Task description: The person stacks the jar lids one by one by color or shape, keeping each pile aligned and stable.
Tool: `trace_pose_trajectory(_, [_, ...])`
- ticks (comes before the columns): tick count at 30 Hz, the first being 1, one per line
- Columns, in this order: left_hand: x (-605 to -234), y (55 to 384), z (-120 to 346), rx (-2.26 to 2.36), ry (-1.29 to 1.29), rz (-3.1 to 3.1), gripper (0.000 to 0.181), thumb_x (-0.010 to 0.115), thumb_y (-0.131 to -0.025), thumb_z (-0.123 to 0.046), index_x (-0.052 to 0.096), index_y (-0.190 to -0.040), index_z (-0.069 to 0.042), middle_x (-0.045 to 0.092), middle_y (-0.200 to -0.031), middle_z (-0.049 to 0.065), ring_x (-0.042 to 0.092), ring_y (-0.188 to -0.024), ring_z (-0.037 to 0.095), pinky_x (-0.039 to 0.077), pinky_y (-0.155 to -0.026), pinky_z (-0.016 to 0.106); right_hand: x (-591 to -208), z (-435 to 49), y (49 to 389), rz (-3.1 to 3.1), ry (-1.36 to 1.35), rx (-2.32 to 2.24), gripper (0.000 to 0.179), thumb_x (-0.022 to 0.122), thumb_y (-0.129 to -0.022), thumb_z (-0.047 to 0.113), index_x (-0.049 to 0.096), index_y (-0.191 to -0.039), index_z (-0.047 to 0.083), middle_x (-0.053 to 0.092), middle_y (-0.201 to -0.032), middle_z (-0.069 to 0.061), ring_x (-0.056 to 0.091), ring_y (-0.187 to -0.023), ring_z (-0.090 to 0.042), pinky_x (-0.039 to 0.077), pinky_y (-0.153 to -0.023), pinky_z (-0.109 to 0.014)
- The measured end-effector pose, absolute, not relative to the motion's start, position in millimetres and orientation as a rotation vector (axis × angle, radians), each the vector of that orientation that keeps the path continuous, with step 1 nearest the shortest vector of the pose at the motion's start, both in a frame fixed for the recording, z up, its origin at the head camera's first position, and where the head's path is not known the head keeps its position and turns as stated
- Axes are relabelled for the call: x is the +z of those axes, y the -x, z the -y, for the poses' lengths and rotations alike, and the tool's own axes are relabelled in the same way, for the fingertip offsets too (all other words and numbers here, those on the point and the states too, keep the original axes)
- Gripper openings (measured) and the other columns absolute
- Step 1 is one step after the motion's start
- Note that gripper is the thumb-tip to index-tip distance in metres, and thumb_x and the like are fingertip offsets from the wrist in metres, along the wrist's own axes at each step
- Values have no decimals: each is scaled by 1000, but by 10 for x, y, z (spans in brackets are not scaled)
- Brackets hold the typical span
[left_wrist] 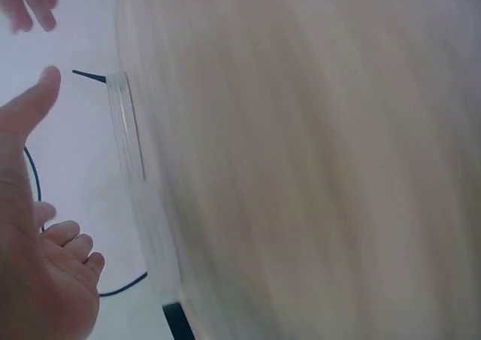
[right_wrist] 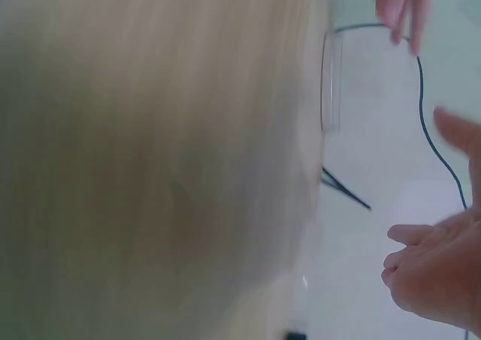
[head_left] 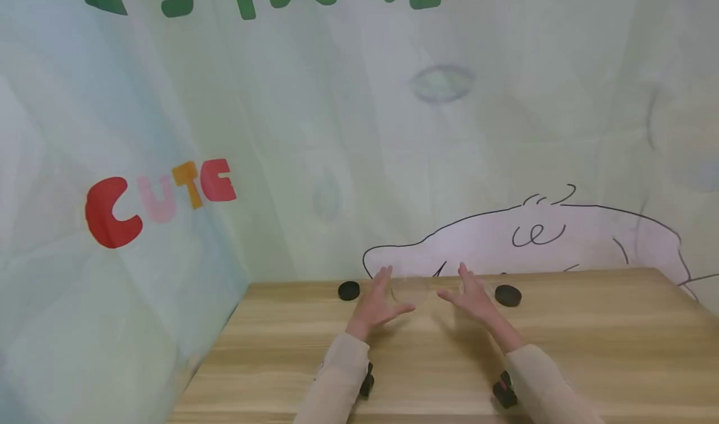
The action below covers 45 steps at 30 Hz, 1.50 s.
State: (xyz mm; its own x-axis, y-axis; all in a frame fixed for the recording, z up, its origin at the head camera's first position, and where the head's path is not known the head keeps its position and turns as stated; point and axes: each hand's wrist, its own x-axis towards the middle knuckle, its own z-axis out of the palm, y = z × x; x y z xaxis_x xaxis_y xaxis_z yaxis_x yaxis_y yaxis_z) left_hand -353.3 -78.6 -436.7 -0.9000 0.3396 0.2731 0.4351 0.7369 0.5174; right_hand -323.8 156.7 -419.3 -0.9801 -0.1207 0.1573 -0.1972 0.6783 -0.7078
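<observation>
My left hand [head_left: 377, 302] hovers over the far part of the table, fingers extended and thumb spread toward the right. Facing it, my right hand [head_left: 474, 298] is held the same way, thumb pointing left; neither grips anything. Between them lies a clear, flat round dish [head_left: 410, 290], its left edge near my left fingers. A second clear round dish [head_left: 487, 288] is partly hidden behind my right hand. Side-on in the left wrist view, the clear dishes [left_wrist: 156, 238] look low and flat. Outside each hand sits a black disc, one left [head_left: 349, 291], one right [head_left: 508, 295].
The wooden table [head_left: 281, 349] ends at a printed cloth backdrop [head_left: 337, 130] with coloured lettering and a line-drawn figure. A black wrist device [head_left: 505, 391] shows beside the right sleeve, another [head_left: 367, 381] beside the left. Both clear dishes and discs stand near the far edge.
</observation>
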Motion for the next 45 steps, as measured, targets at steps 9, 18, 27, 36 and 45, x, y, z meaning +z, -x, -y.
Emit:
trace_pose_trajectory(9, [-4488, 3612, 651, -1115, 472, 2674, 85, 80, -78, -30, 41, -142, 9, 44, -146, 28, 44, -135, 44, 38, -109, 54, -4469, -1172, 3412, 2504, -156, 1557, 67, 63, -89, 6, 31, -144, -14, 38, -147, -32, 31, -140, -47, 27, -115, -55])
trace_pose_trajectory(18, [-4463, 3656, 607, -889, 355, 2673, 76, 81, -76, -28, 50, -137, 5, 54, -140, 22, 55, -125, 41, 39, -107, 52, -4716, -914, 3528, 2524, -88, 1616, 79, 66, -86, 5, 22, -151, -6, 35, -151, -26, 33, -141, -43, 26, -116, -54])
trace_pose_trajectory(27, [-4561, 3655, 651, -851, 379, 2718, 62, 81, -72, -29, 63, -126, -3, 67, -125, 14, 62, -111, 32, 35, -98, 47, -4810, -945, 3525, 2599, -50, 1465, 74, 66, -87, 15, 31, -149, -2, 41, -150, -24, 35, -140, -43, 26, -116, -56])
trace_pose_trajectory(36, [-4628, 3597, 641, -1015, 358, 2634, 60, 82, -71, -25, 63, -122, 1, 68, -122, 17, 63, -112, 35, 43, -98, 50, -4812, -1001, 3494, 2493, -53, 1580, 64, 67, -88, 10, 40, -144, -2, 48, -144, -24, 43, -135, -44, 32, -112, -56])
trace_pose_trajectory(45, [-4378, 3530, 552, -1445, 517, 2567, 73, 83, -74, -15, 50, -135, 8, 60, -127, 26, 62, -98, 28, 53, -80, 35, -4629, -1302, 3328, 2397, -33, 1852, 68, 70, -89, 15, 38, -147, 0, 44, -147, -24, 47, -129, -37, 46, -101, -39])
